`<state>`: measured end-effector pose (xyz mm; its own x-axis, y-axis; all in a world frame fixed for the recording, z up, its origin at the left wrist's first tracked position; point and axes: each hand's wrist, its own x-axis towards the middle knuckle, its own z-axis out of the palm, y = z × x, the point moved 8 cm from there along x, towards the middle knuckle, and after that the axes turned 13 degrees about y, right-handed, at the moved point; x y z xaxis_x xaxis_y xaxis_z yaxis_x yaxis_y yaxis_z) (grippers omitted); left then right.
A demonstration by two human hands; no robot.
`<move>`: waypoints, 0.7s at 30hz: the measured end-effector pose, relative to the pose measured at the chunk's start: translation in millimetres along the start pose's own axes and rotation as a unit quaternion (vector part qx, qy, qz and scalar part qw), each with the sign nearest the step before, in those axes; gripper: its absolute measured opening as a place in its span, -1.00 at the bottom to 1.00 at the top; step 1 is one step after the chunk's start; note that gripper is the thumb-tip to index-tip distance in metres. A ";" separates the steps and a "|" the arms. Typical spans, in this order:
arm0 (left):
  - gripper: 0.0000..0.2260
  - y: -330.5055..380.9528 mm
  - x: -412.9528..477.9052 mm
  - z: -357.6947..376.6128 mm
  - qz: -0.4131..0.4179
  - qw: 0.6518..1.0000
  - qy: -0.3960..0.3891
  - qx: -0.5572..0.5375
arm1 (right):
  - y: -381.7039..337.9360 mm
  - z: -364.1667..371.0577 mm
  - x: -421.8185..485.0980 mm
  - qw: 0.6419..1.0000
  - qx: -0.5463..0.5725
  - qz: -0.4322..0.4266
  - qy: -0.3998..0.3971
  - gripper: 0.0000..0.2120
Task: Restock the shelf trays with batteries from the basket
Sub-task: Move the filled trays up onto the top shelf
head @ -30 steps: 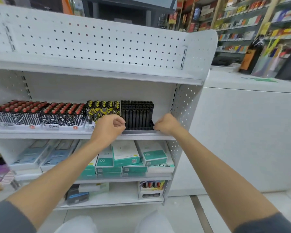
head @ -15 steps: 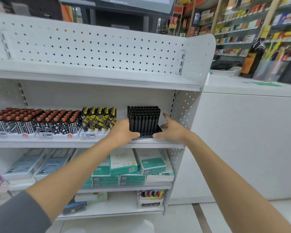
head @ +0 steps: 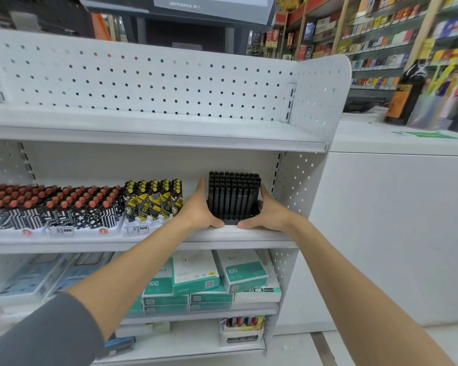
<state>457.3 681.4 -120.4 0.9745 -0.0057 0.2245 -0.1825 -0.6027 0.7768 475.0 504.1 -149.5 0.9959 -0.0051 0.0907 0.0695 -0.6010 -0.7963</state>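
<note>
Our left hand (head: 199, 211), fingers straight, presses the black battery tray (head: 233, 198), now slid right along the shelf (head: 117, 240), clear of the yellow batteries (head: 154, 200); our right hand (head: 273, 213), equally flat, presses its other side.

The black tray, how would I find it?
On the white pegboard shelf unit, follow the second shelf down to its right end. The black tray is there, held between the left hand and right hand. Its batteries are plain black, unlike the yellow-patterned batteries and red-topped batteries leftward.
</note>
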 end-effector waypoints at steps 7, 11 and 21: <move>0.24 -15.4 4.6 3.5 -0.029 0.997 0.028 -0.068 | 2.2 -8.1 -3.9 0.999 0.023 0.033 0.024 0.35; 0.21 -15.9 4.1 -0.6 -0.044 0.984 0.028 -0.171 | -10.3 -17.7 -12.1 0.997 0.044 0.001 0.065 -0.02; 0.10 -5.0 -21.9 -20.7 -0.065 0.952 0.055 -0.295 | -40.8 -23.3 -47.7 0.989 0.079 -0.048 0.115 -0.41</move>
<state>434.2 701.0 -117.1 0.9803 0.1412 0.1381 -0.1338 -0.0398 0.9902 423.3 510.2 -107.4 0.9455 -0.1473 0.2904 0.1898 -0.4755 -0.8590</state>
